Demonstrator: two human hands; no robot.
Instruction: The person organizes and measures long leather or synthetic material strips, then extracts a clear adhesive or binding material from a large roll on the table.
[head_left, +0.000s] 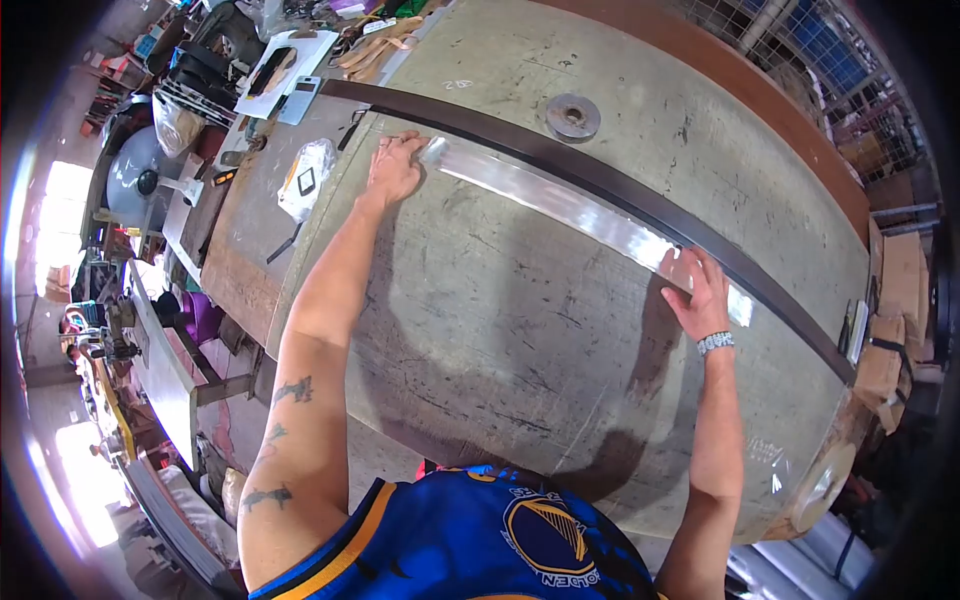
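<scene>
A long, shiny, see-through strip that looks like clear tape (560, 205) lies across the worktable (480, 320). It runs along the near side of a long dark brown bar (620, 190). My left hand (397, 168) is at the strip's left end, its fingers bent down around that crinkled end. Toward the other end, my right hand (700, 297) lies over the strip with its fingers stretched out and the thumb apart. A short piece of the strip shows beyond the right hand. Behind the bar sits a grey roll (573, 117), resembling a tape roll.
A calculator (299, 100) and a white sheet (285, 70) lie at the far left, near a clear plastic bag (306, 180). Brown strips (380, 50) are piled at the back. Cardboard boxes (900, 280) stand right of the table. A wire-mesh cage (790, 50) is behind.
</scene>
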